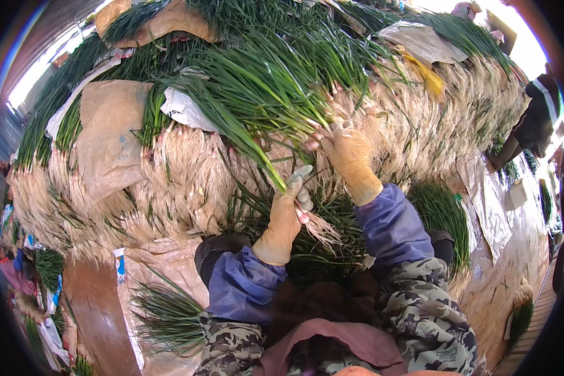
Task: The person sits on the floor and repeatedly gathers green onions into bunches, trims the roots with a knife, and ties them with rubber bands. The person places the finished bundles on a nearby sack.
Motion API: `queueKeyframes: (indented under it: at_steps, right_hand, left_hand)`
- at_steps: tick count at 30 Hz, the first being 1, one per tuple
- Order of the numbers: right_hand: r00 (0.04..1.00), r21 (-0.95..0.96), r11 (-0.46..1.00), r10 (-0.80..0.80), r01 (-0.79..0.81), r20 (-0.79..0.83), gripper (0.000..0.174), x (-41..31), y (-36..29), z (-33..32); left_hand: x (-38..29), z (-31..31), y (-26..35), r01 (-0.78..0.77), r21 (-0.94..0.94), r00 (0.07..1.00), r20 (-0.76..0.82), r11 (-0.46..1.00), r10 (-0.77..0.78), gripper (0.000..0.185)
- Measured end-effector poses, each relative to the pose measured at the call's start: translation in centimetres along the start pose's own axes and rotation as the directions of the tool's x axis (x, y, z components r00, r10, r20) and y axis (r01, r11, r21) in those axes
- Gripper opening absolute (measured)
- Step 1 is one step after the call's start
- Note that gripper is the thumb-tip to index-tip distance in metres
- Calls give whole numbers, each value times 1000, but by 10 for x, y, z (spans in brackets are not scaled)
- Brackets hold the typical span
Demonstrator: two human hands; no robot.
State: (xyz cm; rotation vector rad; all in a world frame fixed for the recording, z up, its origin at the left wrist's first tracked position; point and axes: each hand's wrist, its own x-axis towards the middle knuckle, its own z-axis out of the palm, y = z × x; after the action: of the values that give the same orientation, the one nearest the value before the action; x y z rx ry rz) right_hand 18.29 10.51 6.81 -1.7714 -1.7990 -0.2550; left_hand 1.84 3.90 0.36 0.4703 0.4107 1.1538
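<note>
My left hand (287, 207), in a tan rubber-coated glove with grey-green fingertips, holds a few green garlic stalks (256, 152). Their leaves slant up to the left, and the pinkish bulb and pale roots (323, 229) hang out below the palm. In a matching glove, my right hand (352, 160) has its fingers closed around the lower ends of stalks (316, 128) at the front of a large heap. Long green leaves (263, 80) fan away from that hand. Dark cut or loose leaves (329, 207) lie between my forearms.
The root side of the heap (188, 174) curves across the view. A brown sack (110, 136), a white sack piece (185, 110) and a yellow strip (423, 73) lie on it. Bunches rest at lower left (169, 315) and right (439, 221). Another person (536, 117) is at far right.
</note>
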Motion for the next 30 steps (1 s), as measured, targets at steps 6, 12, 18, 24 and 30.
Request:
queueKeyframes:
  at_steps: [6,12,18,24,30]
  right_hand:
    - [969,239,967,30,-90,244,34,14,31,3]
    - [921,221,954,109,-202,373,37,47,14,-42]
    - [968,468,868,53,-166,246,34,36,44,-42]
    - [992,313,946,-58,90,-110,40,4,52,-32]
    - [971,124,983,105,-134,214,28,33,60,-11]
  left_hand:
    - [-2,3,1,24,221,996,-90,975,-4,37]
    - [-4,-4,7,-26,237,996,-82,971,46,33]
    - [-3,-1,7,-40,180,999,-17,983,44,33]
    - [-5,3,8,-21,215,998,-57,976,34,33]
    - [-5,7,8,40,202,995,-94,978,-22,32]
